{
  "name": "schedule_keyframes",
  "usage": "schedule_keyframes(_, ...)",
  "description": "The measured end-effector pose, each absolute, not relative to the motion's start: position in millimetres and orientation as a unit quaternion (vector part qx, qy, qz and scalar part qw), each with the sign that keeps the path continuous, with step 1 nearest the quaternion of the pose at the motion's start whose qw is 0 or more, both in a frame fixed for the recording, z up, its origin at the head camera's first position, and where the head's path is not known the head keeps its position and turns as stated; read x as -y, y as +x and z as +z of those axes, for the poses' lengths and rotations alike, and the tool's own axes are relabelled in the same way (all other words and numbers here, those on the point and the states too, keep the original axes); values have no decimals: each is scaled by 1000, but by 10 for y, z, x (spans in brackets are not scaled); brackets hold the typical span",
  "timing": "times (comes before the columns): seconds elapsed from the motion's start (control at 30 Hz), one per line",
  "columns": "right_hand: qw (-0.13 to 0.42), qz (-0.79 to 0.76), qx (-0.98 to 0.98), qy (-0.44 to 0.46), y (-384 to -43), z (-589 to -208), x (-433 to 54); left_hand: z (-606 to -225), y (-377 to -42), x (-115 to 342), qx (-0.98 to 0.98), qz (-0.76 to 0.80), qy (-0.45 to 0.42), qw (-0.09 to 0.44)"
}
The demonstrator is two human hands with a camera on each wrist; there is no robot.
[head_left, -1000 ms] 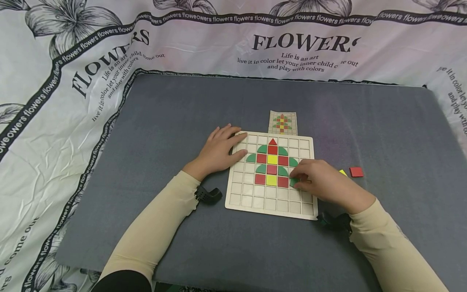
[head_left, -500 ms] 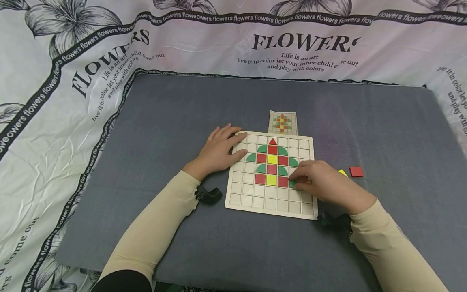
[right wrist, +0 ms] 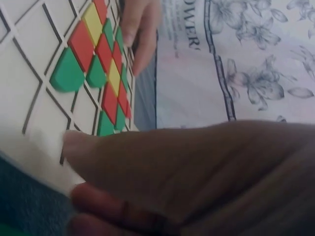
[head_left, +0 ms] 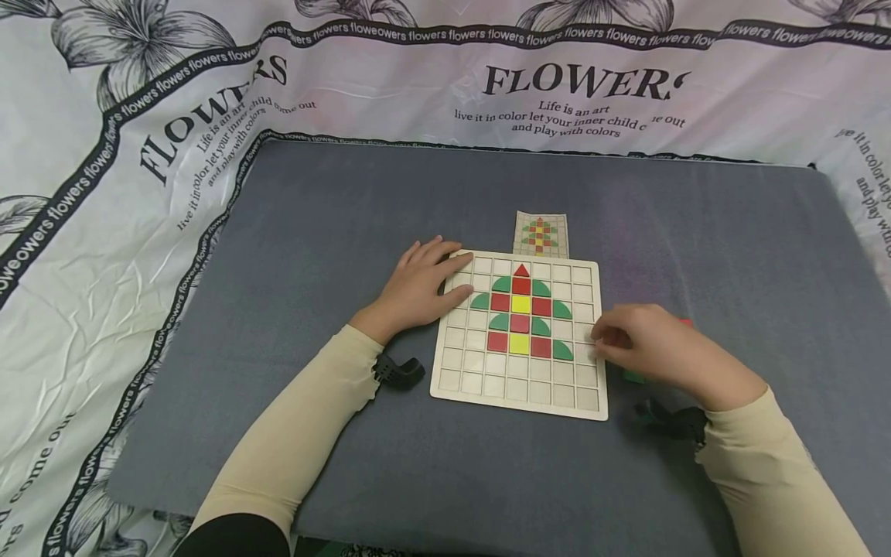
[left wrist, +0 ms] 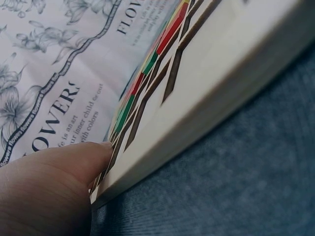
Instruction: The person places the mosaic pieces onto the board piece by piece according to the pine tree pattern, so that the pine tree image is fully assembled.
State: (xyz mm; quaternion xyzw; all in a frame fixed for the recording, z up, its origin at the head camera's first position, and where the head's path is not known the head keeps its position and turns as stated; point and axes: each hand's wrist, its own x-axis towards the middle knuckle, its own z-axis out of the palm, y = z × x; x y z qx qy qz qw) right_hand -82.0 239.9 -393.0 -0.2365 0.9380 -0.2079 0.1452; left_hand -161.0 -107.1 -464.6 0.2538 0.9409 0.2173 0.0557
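A pale gridded board (head_left: pixel 480 388) lies on the grey table, with red, yellow and green tiles set in a tree shape. My left hand (head_left: pixel 418 290) rests on its upper left corner, fingers spread; the left wrist view shows the thumb (left wrist: pixel 83 160) at the board's edge. Past the lowest red tile on the right sits a green quarter-circle tile (head_left: pixel 561 350), also large in the right wrist view. Beside the board's right edge, my right hand (head_left: pixel 654 344) hovers with fingers loosely bent and nothing visible between them.
A small pattern card (head_left: pixel 540 230) with a printed tree lies partly under the board's far edge. Right of the board, a green piece (head_left: pixel 634 377) and a red tile (head_left: pixel 685 321) peek out around the right hand. A flower-printed cloth (head_left: pixel 390 93) borders the table.
My right hand has let go of the green quarter-circle tile, which stays on the board, and has moved right to the board's edge. The left hand has not moved.
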Motion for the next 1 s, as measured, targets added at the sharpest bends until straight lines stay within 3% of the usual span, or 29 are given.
schedule_keyframes(0.63,230,-166,-945,-162,-713,-3957,-2712,-4655,-1614,1067,-940,219,253,59)
schedule_keyframes(1.0,193,-162,-948,-194,-711,-3982,-2649,-4642,-1609,1068,-942,218,250,58)
